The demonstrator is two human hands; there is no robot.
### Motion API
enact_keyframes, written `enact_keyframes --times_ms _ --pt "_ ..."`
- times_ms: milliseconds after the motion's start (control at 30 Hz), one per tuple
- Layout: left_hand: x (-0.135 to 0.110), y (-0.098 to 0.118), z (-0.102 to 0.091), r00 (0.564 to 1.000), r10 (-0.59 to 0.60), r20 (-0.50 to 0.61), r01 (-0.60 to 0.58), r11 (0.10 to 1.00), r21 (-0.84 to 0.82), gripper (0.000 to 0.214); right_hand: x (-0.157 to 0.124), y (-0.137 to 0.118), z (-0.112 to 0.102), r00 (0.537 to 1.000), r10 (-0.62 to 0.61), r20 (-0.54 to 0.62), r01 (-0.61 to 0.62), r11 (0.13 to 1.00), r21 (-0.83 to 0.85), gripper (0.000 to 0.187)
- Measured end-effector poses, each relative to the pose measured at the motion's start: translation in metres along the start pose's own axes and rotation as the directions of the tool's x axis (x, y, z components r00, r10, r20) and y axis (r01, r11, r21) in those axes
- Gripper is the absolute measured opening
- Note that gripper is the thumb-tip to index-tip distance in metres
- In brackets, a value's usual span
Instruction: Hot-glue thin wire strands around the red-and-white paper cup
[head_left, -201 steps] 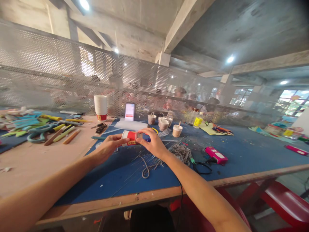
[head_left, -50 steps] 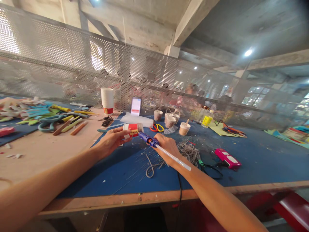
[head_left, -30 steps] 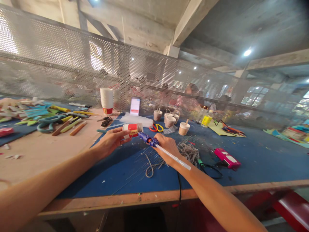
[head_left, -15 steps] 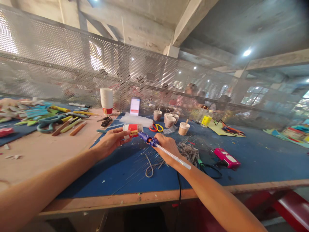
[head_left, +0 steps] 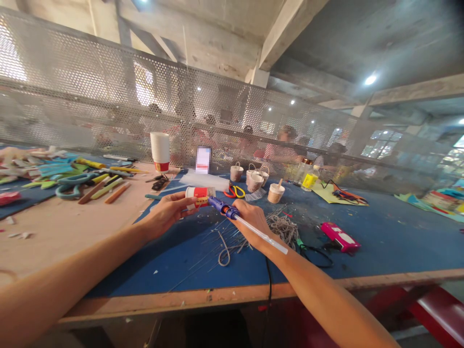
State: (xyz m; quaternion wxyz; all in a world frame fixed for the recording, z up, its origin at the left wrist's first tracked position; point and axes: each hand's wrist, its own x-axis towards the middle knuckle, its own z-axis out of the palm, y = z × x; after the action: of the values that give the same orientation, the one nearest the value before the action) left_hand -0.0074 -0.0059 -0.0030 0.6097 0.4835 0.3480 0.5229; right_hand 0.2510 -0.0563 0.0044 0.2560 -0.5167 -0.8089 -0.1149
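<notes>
My left hand point(head_left: 169, 211) is closed round a red and white paper cup point(head_left: 200, 194), which lies on its side in the air above the blue table. In my right hand point(head_left: 251, 216) is a blue glue gun point(head_left: 219, 206), gripped with its nozzle end up against the cup's side; whether it touches I cannot tell. A clear glue stick point(head_left: 264, 236) juts from the gun's back over my right wrist. Below the hands lie a tangle of grey cord point(head_left: 284, 229), thin loose strands and a cord loop point(head_left: 224, 256).
Beyond the hands stand several small wrapped cups point(head_left: 255, 181), red and yellow scissors point(head_left: 235, 191) and a stack of paper cups point(head_left: 160, 151). A pink box point(head_left: 340, 237) sits right. Tools with blue handles point(head_left: 70, 186) lie left. A perforated metal screen point(head_left: 174, 106) closes the back.
The cup and glue gun have shifted very slightly in my hands' hold, a touch to the right. Both hands keep their grip; the rest looks the same.
</notes>
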Motion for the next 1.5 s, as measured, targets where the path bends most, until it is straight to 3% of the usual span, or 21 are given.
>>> enact_keyframes --times_ms 400,1500 --pt "-0.0027 0.0008 0.0019 1.000 0.004 0.028 -0.005 1.000 0.028 0.016 0.0005 -0.0007 -0.0002 1.000 0.022 -0.011 -0.022 1.000 -0.012 0.019" --pt "-0.0038 -0.0017 -0.0002 0.996 0.069 0.061 -0.080 0.978 0.193 0.037 0.0012 0.0042 0.0030 0.998 0.032 -0.056 -0.034 0.999 -0.041 0.026"
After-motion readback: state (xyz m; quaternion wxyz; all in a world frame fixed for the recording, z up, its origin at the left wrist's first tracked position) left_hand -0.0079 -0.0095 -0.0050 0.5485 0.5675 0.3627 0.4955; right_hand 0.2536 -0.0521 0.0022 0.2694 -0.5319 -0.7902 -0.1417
